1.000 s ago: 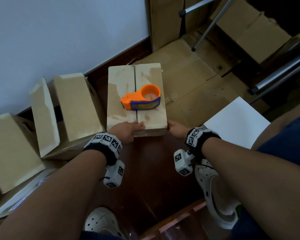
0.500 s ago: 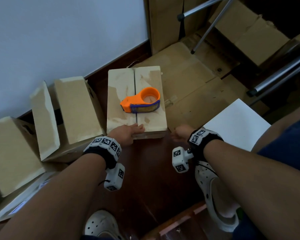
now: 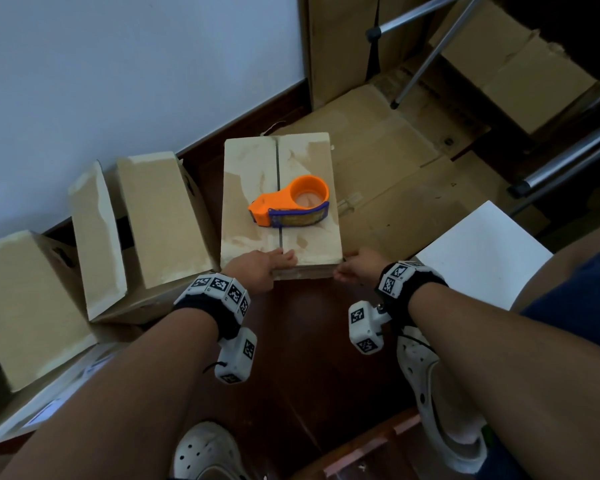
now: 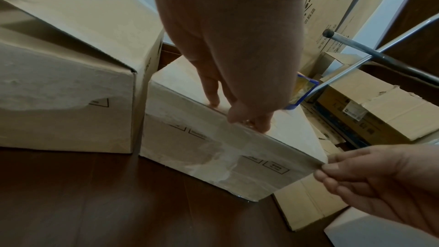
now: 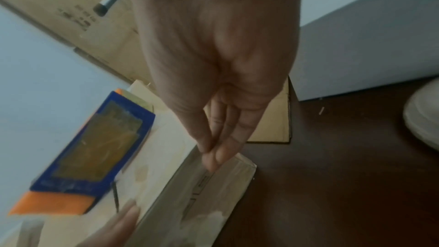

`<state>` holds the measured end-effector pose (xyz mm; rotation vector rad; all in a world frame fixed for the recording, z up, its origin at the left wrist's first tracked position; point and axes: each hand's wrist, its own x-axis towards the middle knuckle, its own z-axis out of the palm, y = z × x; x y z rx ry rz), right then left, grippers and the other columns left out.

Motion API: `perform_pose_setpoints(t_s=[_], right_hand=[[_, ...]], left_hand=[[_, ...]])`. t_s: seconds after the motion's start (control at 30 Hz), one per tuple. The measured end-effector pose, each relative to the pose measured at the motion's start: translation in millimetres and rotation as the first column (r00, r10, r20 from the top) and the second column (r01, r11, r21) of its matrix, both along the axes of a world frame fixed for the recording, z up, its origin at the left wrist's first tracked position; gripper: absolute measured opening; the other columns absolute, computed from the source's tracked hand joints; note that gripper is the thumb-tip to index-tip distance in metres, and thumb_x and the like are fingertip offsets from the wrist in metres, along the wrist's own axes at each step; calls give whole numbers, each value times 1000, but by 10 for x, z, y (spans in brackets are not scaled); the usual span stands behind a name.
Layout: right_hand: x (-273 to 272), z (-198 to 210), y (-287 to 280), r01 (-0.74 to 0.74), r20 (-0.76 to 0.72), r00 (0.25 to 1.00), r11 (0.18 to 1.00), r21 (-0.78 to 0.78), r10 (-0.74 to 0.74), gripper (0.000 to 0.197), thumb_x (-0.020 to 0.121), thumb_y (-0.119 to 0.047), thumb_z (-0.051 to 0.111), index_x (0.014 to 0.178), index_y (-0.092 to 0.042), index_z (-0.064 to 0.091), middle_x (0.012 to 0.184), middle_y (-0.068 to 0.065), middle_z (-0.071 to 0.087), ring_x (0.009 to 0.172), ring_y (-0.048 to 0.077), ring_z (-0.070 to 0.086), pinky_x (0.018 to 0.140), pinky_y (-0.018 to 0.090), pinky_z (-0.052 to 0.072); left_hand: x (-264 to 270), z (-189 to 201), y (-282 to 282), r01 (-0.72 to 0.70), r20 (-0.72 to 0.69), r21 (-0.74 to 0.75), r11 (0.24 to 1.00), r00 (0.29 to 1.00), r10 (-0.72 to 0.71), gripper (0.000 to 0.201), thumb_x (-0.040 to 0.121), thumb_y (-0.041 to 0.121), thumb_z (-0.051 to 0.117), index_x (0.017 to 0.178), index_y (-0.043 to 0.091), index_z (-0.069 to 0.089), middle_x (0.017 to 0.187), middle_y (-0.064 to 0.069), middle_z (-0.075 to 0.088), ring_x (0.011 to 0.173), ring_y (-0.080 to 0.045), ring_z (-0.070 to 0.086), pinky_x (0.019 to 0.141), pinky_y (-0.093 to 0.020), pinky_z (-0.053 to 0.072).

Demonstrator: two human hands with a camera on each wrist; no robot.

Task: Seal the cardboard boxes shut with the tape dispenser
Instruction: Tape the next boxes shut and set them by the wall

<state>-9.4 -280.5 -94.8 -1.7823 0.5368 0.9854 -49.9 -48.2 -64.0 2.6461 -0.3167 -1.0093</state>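
The box [image 3: 257, 188] sits on the floor by the wall with its flaps closed, and the orange dispenser [image 3: 291, 202] lies on top, across the seam. Left hand [image 3: 257, 268] lies on the near edge, fingers fairly straight and pressing the top. Right hand [image 3: 359, 268] has fingers together, tips touching the near right corner.

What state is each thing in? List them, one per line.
centre box: flaps closed, seam untaped
tape dispenser: lying on the centre box, unheld
left hand: fingers pressing the box's near edge
right hand: fingertips at the near right corner
neighbouring box: flaps raised
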Motion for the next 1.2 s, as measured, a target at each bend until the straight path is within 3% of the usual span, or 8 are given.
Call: perform_pose_setpoints(t_s=[0.13, 0.23, 0.33, 0.53, 0.7, 0.8, 0.93, 1.2], right_hand=[[12, -9, 37, -161, 143, 974, 980, -114, 177, 41, 83, 7, 64, 121, 6, 49, 80, 19, 65, 53, 17, 64, 57, 27, 58], [-2, 63, 73, -396, 252, 791, 780, -485, 558, 16, 83, -9, 64, 96, -4, 57, 80, 10, 65, 63, 18, 61, 48, 15, 45], [-7, 13, 113, -466, 240, 643, 620, -631, 727, 28, 86, -20, 59, 109, -4, 54, 104, 18, 63, 93, 36, 63, 68, 33, 46], [-34, -47, 137, -457, 200, 639, 576, -678, 743, 30, 93, -16, 53, 118, -2, 45, 112, 21, 59, 101, 40, 59, 72, 39, 43], [-1, 49, 104, -511, 191, 585, 542, -667, 788, 35, 92, -19, 55, 120, -2, 40, 113, 23, 59, 100, 41, 59, 74, 42, 46], [14, 196, 55, -477, 227, 499, 484, -733, 836, 44, 90, -27, 58, 121, -6, 35, 105, 17, 61, 95, 38, 62, 65, 39, 42], [26, 304, 72, -482, 236, 330, 378, -790, 914, 31, 93, -24, 53, 117, -10, 39, 105, 14, 62, 92, 37, 63, 63, 37, 38], [25, 356, 189, -531, 103, 307, 260, -807, 946, 21, 97, -11, 41, 115, -7, 51, 115, 14, 58, 104, 34, 61, 77, 40, 47]], left_hand=[[38, -60, 26, 21, 1, 5, 1000, 1000, -21, 76, 83, 0, 44, 144, 44, 32, 157, 16, 21, 142, -15, 31, 115, -38, 29], [38, -74, 26, 19, -3, -4, 1000, 1000, -19, 76, 83, -1, 43, 144, 43, 33, 157, 16, 21, 143, -14, 29, 116, -37, 28], [33, -64, 24, 22, 6, -10, 1000, 1000, -22, 75, 83, 0, 44, 144, 43, 33, 157, 16, 21, 142, -13, 30, 116, -36, 28], [34, -16, -61, 61, 92, 95, 994, 993, -70, 55, 93, 17, 45, 142, 42, 38, 154, 9, 33, 132, -20, 45, 106, -40, 40], [157, 173, -363, 159, 359, 295, 942, 895, -264, 36, 97, 45, 41, 106, 19, 64, 101, -5, 66, 95, -26, 63, 70, -35, 47], [214, 148, -607, 223, 420, 271, 936, 848, -324, 39, 94, 49, 45, 111, 15, 57, 113, -4, 53, 106, -23, 54, 68, -36, 46], [256, 39, -836, 133, 381, 242, 961, 898, -220, 47, 92, 46, 51, 122, 12, 46, 123, -8, 42, 110, -27, 49, 64, -38, 37], [286, -148, -904, 70, 406, 210, 975, 901, -152, 36, 94, 36, 49, 120, 12, 45, 128, -9, 41, 106, -28, 53, 64, -38, 38]])
